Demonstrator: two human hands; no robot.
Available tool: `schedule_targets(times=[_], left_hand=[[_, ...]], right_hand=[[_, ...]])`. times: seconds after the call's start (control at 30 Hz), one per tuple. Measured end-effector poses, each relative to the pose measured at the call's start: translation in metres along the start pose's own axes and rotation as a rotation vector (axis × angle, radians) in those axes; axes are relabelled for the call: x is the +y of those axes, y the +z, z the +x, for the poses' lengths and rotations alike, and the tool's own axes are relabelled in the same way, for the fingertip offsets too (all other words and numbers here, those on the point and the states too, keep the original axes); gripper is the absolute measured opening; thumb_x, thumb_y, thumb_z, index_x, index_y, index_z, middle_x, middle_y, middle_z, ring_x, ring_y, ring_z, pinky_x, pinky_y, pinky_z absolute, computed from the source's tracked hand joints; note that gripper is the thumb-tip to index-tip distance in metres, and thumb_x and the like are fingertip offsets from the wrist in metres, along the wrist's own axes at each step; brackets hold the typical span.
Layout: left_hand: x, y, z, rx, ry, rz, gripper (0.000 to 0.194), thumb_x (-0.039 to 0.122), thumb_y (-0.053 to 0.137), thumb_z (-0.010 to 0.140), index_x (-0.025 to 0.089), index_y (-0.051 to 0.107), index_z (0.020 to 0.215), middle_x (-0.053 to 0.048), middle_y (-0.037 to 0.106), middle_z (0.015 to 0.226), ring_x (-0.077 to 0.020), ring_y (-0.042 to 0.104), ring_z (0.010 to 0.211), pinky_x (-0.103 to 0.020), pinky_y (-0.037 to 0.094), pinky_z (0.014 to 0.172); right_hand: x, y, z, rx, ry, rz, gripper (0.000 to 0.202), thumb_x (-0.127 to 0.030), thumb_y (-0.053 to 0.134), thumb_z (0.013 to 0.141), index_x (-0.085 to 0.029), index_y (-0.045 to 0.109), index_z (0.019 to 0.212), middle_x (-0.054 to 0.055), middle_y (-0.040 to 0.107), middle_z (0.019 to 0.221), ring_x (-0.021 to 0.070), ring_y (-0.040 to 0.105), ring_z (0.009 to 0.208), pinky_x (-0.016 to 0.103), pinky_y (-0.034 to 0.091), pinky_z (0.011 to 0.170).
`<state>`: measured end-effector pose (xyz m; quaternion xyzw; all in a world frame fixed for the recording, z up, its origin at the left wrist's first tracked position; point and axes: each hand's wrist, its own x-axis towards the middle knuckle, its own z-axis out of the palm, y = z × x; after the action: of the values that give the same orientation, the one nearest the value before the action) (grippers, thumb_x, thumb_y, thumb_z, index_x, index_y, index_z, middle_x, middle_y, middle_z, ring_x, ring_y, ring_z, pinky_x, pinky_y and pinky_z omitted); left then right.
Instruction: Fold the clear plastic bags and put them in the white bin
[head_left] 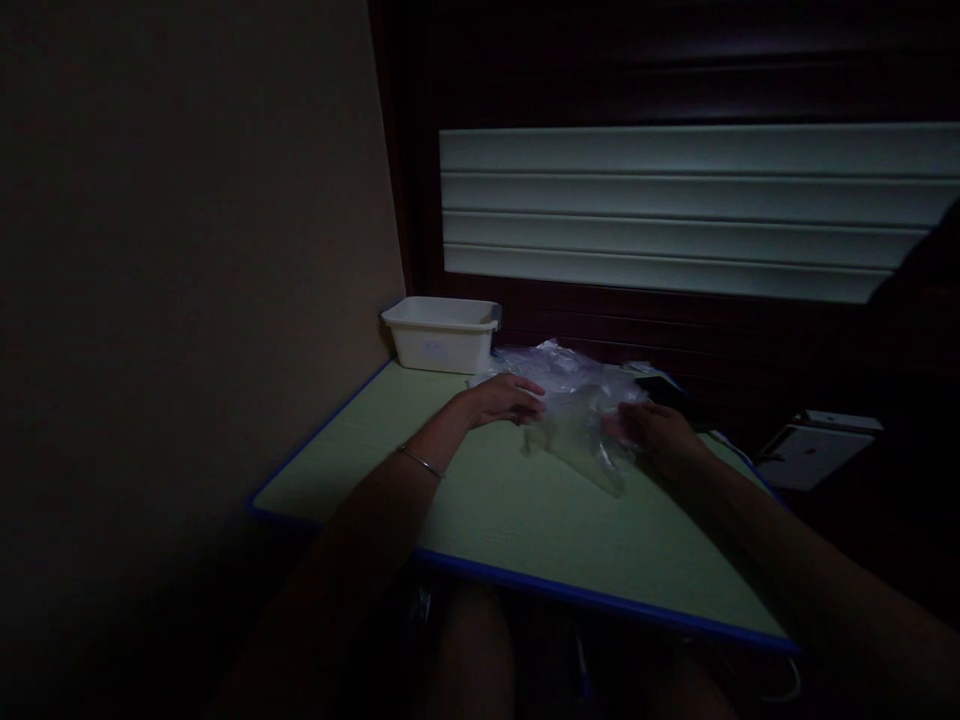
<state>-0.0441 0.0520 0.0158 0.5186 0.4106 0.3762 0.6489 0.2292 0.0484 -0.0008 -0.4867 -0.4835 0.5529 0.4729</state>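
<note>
Crumpled clear plastic (pixel 574 400) is spread over the far part of the table (pixel 480 510), between both hands. Its right side is held in the fingers of the right hand (pixel 664 435). Left hand (pixel 504 400) is placed at its left side, fingers partly curled; whether plastic is gripped there cannot be told. White tub (pixel 442 348) is set just beside, at the table's far left corner

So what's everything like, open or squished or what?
Clear plastic: crumpled.
White tub: upright, open-topped.
Left hand: fingers bent, at the plastic; grip unclear.
Right hand: at the plastic; too dark to tell.
Bracelet: worn on the left wrist.
White box: can't tell if shut.
</note>
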Motion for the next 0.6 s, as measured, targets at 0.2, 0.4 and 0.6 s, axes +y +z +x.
schedule_targets(times=[0.2,0.4,0.6], left_hand=[[0.007,-0.009,0.001,0.272,0.095,0.151,0.019,0.013,0.070,0.070,0.011,0.065,0.088,-0.009,0.068,0.075,-0.0123,0.062,0.060,-0.023,0.046,0.056],[0.003,-0.020,0.003,0.322,0.101,0.440,0.004,0.016,0.065,0.072,0.012,0.066,0.073,-0.004,0.060,0.059,-0.0089,0.048,0.045,-0.020,0.033,0.044],[0.000,-0.022,0.003,0.415,0.100,0.840,0.015,0.015,0.075,0.059,0.015,0.066,0.071,-0.006,0.065,0.067,-0.0195,0.062,0.066,-0.026,0.045,0.060]], right_hand=[[-0.016,0.000,-0.021,-0.285,0.231,-0.183,0.012,-0.022,0.066,0.076,-0.011,0.069,0.073,0.016,0.074,0.074,0.0162,0.064,0.048,0.022,0.047,0.038],[-0.029,-0.010,-0.031,-0.606,0.283,-0.477,0.030,-0.037,0.061,0.079,-0.012,0.070,0.065,0.014,0.075,0.073,0.0128,0.064,0.045,0.016,0.041,0.034],[-0.029,-0.023,-0.028,-0.679,0.302,-0.615,0.027,-0.037,0.056,0.079,-0.015,0.064,0.064,0.010,0.073,0.062,0.0096,0.056,0.035,0.014,0.030,0.029]])
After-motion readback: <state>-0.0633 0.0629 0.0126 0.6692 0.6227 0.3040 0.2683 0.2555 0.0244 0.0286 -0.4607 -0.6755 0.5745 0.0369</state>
